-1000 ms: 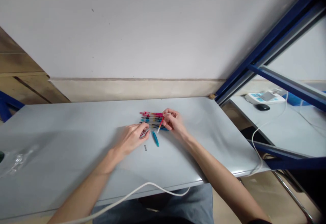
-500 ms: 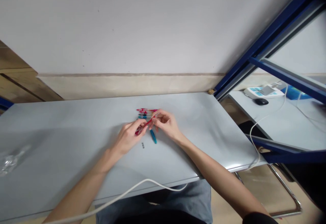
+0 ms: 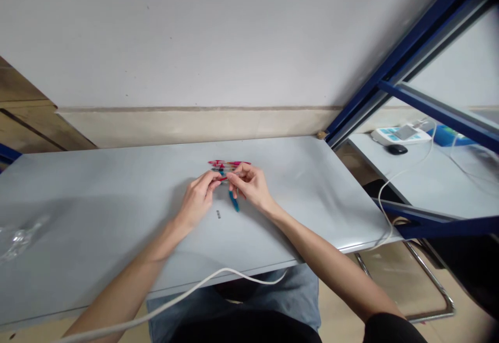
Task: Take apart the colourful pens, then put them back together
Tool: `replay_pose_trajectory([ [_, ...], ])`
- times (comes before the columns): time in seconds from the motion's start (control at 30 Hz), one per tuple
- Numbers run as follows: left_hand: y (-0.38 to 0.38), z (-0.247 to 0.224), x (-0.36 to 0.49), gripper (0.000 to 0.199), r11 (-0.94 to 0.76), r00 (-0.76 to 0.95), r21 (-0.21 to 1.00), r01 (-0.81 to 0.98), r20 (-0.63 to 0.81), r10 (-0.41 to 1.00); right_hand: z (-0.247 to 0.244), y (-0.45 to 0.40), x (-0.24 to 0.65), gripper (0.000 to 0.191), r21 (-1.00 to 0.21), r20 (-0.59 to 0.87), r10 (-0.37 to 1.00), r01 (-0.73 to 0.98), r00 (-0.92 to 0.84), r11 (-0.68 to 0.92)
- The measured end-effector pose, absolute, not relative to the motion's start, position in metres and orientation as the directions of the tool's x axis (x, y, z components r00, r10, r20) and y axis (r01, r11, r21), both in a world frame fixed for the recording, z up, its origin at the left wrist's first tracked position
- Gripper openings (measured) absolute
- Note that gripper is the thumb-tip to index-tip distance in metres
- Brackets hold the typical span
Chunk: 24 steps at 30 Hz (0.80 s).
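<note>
My left hand (image 3: pixel 198 198) and my right hand (image 3: pixel 249 184) meet at their fingertips in the middle of the grey table (image 3: pixel 296 202). Both pinch a thin red pen (image 3: pixel 223 179), most of it hidden by my fingers. Just behind them lies a row of several pink, red and blue clear-barrelled pens (image 3: pixel 228 165), partly covered by my fingers. A blue pen part (image 3: pixel 234 204) lies under my right fingertips. A small metal piece (image 3: pixel 218 214) sits in front of my hands.
A crumpled clear plastic bag (image 3: pixel 17 241) lies at the table's left end. A white cable (image 3: pixel 218 275) runs across my lap and along the front edge. At right, past a blue metal frame (image 3: pixel 405 54), a second table holds a white device (image 3: pixel 399 135) and a black mouse (image 3: pixel 396 149).
My hands have come closer together, and the red pen has shifted from a long diagonal between them to mostly inside my fingers. The whole view has drifted slightly upward.
</note>
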<state>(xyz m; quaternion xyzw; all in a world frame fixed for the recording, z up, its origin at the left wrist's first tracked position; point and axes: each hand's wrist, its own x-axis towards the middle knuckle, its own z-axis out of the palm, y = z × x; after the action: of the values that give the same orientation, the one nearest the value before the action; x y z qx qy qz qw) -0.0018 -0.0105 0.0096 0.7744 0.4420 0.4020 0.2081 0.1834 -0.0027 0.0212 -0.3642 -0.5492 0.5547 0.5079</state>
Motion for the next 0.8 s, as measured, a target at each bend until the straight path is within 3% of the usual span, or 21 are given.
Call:
replay_pose_trajectory([
  [0.4,-0.006,0.008,-0.008,0.012,-0.601,0.397,0.589,0.540,0.451,0.799,0.021,-0.005,0.183,0.039,-0.990,0.141,0.965,-0.053,-0.222,0.133],
  [0.53,-0.009,0.011,-0.008,0.013,-0.642,0.461,0.580,0.501,0.449,0.765,0.019,-0.008,0.181,0.040,-0.988,0.154,0.939,-0.060,-0.306,0.143],
  [0.63,-0.007,0.012,-0.009,0.020,-0.643,0.409,0.545,0.538,0.498,0.765,0.019,-0.007,0.182,0.041,-0.993,0.118,0.910,-0.073,-0.398,0.096],
  [0.7,-0.004,0.012,-0.011,0.019,-0.605,0.351,0.540,0.585,0.504,0.789,0.020,-0.006,0.185,0.040,-0.990,0.110,0.891,0.029,-0.439,0.137],
  [0.8,0.003,0.010,-0.019,0.018,-0.531,0.285,0.544,0.649,0.474,0.833,0.022,-0.007,0.190,0.027,-0.883,0.176,0.842,0.297,-0.510,0.364],
])
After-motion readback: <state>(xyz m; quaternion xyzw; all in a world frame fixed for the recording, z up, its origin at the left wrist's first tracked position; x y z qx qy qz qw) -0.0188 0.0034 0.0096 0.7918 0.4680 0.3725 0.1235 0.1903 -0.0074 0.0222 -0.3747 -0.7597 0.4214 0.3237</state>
